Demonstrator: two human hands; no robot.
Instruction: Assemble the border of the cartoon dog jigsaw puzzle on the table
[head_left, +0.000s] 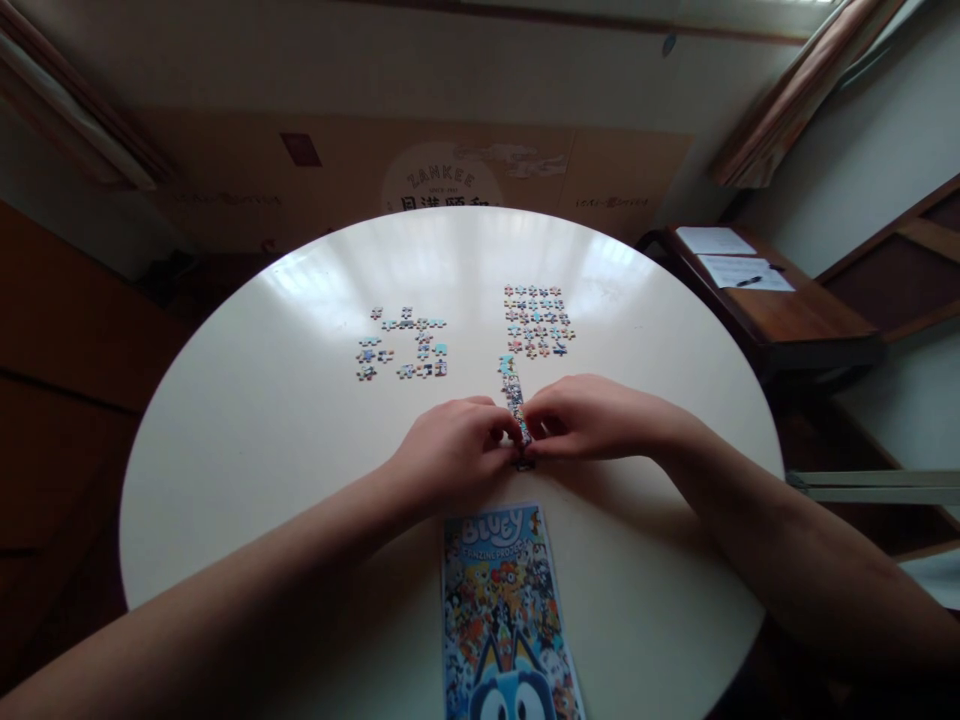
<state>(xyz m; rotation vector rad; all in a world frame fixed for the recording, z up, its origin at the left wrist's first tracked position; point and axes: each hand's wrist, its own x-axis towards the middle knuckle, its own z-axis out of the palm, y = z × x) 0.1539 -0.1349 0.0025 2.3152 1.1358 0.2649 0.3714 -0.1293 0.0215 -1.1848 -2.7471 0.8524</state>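
Note:
A narrow strip of joined jigsaw puzzle pieces (512, 388) runs toward me down the middle of the round white table (247, 470). My left hand (461, 445) is closed at the strip's near end, its thumb and fingers pinching from the left side. From the right, my right hand (589, 418) also has its fingers curled onto that end, opposite the left. The fingertips partly hide the pieces between them. Just below lies a dark loose piece (524, 465). Nearer to me is a Bluey picture sheet (499, 600) showing many cartoon characters.
Loose jigsaw pieces (424, 340) lie scattered at left. Rows of separate pieces (534, 316) are laid out beyond the strip. A wooden side table (817, 310) at right holds papers (742, 272) and a pen (748, 282). A printed cardboard panel (337, 170) stands behind the table.

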